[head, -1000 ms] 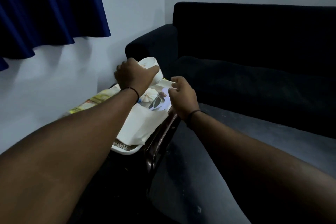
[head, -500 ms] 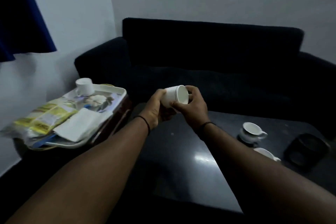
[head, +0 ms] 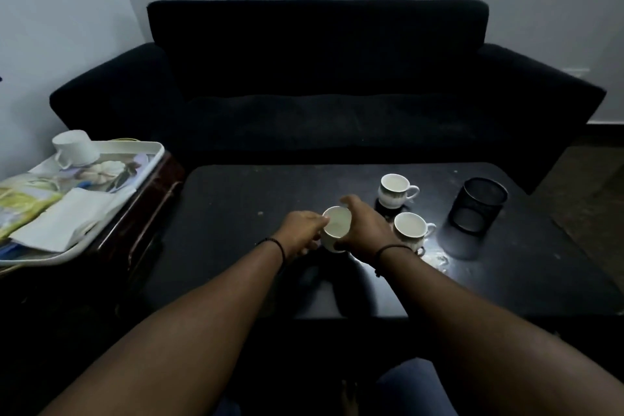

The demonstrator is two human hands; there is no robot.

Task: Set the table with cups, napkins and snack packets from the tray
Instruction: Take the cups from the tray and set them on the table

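Dark bench (head: 236, 213) before black sofa (head: 320, 78): left hand (head: 299, 235) and right hand (head: 363, 230) both closed around white cup (head: 336, 226), upright, low over bench; two cups (head: 393, 191) just right; tray (head: 148, 149) at left holding inverted cup (head: 76, 147), napkins (head: 64, 219), packets (head: 23, 203).

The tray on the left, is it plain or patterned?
Patterned: the white tray has a floral print with a pale flower on its base, seen in the head view.

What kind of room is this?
Probably a home living room: a dark sofa against the wall, a low black coffee table before it, and teacups set out.
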